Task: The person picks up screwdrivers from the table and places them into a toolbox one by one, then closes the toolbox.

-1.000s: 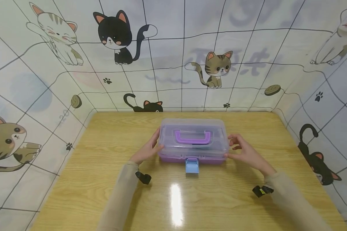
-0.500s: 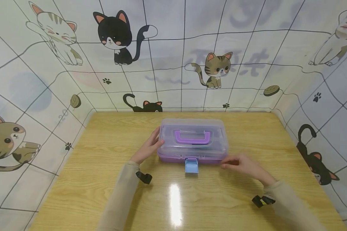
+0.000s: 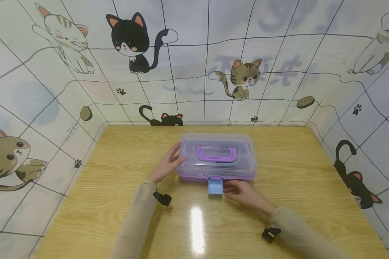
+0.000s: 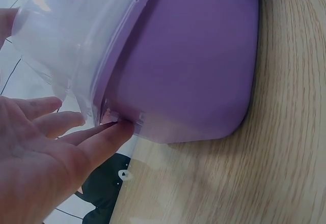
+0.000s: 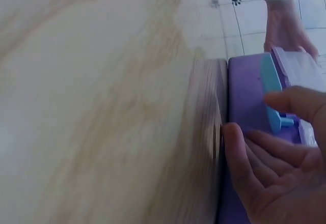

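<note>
A storage box with a clear lid (image 3: 189, 151) and a purple base (image 3: 194, 178) sits on the table, lid down. Its purple handle (image 3: 216, 158) lies flat on top. At the front, the light blue latch (image 3: 215, 187) sticks outward, unfastened. My left hand (image 3: 166, 167) rests against the box's left end, thumb on the lid and fingertips at the side under the rim, as the left wrist view shows. My right hand (image 3: 244, 193) is just right of the latch, thumb (image 5: 288, 102) at the latch's edge and the other fingers loosely bent by the base's front wall.
The wooden table (image 3: 123, 151) extends around the box on all sides. A cloth backdrop (image 3: 188, 64) printed with cats and grid lines encloses the table at the back and both sides. Light glares off the tabletop near the front.
My right hand has moved from the box's right end, round the front corner, leftward to the latch. My left thumb has shifted slightly up on the lid; the box stays in place.
</note>
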### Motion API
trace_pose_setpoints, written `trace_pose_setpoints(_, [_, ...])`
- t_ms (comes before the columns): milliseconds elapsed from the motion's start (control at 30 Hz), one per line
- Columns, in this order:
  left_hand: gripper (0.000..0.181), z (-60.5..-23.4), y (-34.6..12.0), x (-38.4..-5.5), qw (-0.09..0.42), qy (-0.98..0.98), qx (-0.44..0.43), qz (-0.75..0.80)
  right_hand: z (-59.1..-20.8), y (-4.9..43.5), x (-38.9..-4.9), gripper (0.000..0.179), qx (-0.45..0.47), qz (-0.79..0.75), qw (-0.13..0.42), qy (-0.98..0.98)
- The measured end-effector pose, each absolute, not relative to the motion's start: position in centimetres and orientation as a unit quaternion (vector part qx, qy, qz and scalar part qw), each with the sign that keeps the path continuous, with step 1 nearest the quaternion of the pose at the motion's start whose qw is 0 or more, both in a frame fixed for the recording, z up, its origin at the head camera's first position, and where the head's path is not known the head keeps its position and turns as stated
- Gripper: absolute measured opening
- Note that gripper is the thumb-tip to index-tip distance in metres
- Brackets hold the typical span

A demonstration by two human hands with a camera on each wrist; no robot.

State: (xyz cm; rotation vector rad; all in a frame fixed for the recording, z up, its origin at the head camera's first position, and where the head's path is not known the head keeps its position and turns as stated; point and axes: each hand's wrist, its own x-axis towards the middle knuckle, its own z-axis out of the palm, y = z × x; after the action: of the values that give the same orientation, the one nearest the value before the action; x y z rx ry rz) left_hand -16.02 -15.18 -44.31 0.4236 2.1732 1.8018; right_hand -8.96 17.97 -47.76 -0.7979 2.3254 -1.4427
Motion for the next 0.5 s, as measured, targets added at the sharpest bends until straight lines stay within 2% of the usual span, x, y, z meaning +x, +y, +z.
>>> trace_pose_setpoints(133, [0.07,-44.0,-15.2,-16.0,0.148,0.749,0.142,0.63,-47.8,17.2,-8.8,0.038,-0.239,-0.506,0.139,0.817])
trace_pose_setpoints(500, [0.068,-41.1,-14.8,-14.7,0.151,0.752,0.14,0.626,-47.8,16.8,-8.7,0.041,-0.208,-0.53,0.136,0.811])
